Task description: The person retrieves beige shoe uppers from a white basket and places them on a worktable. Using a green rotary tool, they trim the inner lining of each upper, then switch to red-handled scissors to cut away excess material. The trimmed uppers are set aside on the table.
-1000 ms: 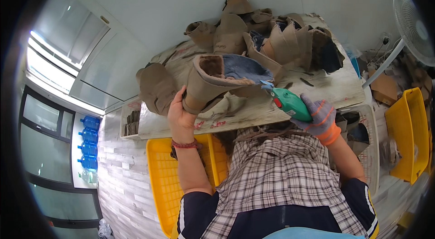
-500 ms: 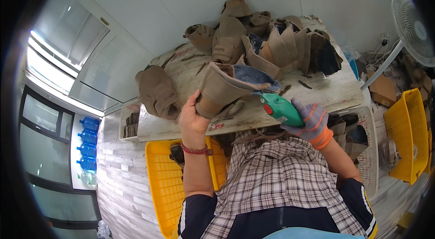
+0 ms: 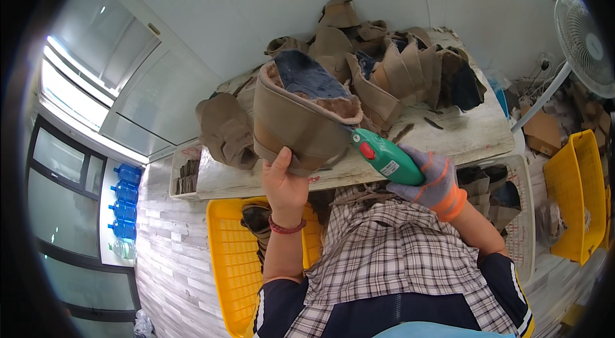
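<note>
The left hand (image 3: 285, 185) is gripping a fuzzy-lined shoe upper (image 3: 295, 125) mouth-up, the right hand (image 3: 437, 179) clasping a smooth green tool (image 3: 388, 160) pointing lengthwise up-left.

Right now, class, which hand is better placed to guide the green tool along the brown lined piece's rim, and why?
Likely the right: the gloved right hand grips the green tool, its tip close to the rim of the brown lined piece. The bare left hand is busy holding that piece.
</note>
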